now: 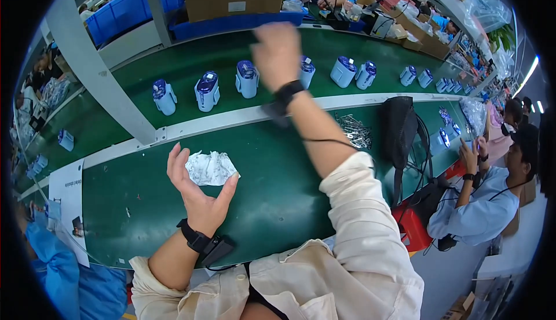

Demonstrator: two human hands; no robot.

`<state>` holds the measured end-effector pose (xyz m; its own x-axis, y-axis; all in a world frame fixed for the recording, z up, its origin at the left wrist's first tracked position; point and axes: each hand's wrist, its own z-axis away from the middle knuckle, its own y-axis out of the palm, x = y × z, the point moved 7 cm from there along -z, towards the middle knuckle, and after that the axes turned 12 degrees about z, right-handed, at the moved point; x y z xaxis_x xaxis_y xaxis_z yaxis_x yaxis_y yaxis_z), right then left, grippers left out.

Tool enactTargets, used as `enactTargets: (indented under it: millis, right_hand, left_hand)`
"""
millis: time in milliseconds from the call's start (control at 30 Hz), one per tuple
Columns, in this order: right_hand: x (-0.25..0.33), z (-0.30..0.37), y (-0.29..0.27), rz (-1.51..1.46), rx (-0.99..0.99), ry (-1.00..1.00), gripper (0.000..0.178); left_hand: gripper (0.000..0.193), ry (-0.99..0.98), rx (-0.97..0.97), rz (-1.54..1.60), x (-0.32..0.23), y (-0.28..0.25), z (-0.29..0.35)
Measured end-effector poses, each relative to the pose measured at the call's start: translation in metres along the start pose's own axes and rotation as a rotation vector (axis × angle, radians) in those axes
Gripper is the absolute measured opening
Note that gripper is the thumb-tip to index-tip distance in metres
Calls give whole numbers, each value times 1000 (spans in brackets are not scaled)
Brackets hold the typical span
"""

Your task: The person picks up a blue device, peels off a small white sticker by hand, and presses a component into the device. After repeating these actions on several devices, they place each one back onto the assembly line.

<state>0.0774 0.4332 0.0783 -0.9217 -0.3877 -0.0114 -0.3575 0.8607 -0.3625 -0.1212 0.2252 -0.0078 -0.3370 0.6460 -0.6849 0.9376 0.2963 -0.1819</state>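
Observation:
My left hand is closed around a crumpled white paper with grey markings, thumb on its right edge and fingers on its left. It is above the green worktable. My right hand reaches forward over the green conveyor belt, smeared by motion, so its fingers cannot be made out. Near it stand a pale blue device with a dark blue top on the left and another such device on the right, partly behind the wrist.
Several similar devices line the belt beyond a metal rail. On the worktable are small metal parts, a black bag with cables and a printed sheet. A metal post rises at left. A co-worker sits at right.

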Motion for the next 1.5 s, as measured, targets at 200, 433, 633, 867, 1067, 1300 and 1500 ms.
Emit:
enactTargets:
  millis: [200, 433, 633, 867, 1067, 1300, 1500]
  right_hand:
    - [-193, 58, -23, 786, 493, 472, 73]
    - [-220, 76, -38, 547, 889, 597, 95]
    - [-67, 38, -124, -93, 816, 213, 87]
    - [101, 78, -153, -894, 1074, -17, 81]
    - [83, 53, -160, -956, 839, -175, 49]
    - [83, 61, -152, -968, 791, -112, 13]
    - [82, 85, -142, -887, 786, 338, 10]
  left_hand:
    - [87, 35, 76, -3, -10, 8, -1]
    - [86, 51, 88, 10, -9, 11, 2]
    - [98, -59, 246, 96, -2, 16, 6]
    - [114, -290, 636, 703, -22, 49, 11]
    - [104, -414, 677, 547, -13, 45, 16]
    - [99, -243, 610, 383, -23, 44, 10]
    - [95, -154, 327, 66, -24, 29, 4]
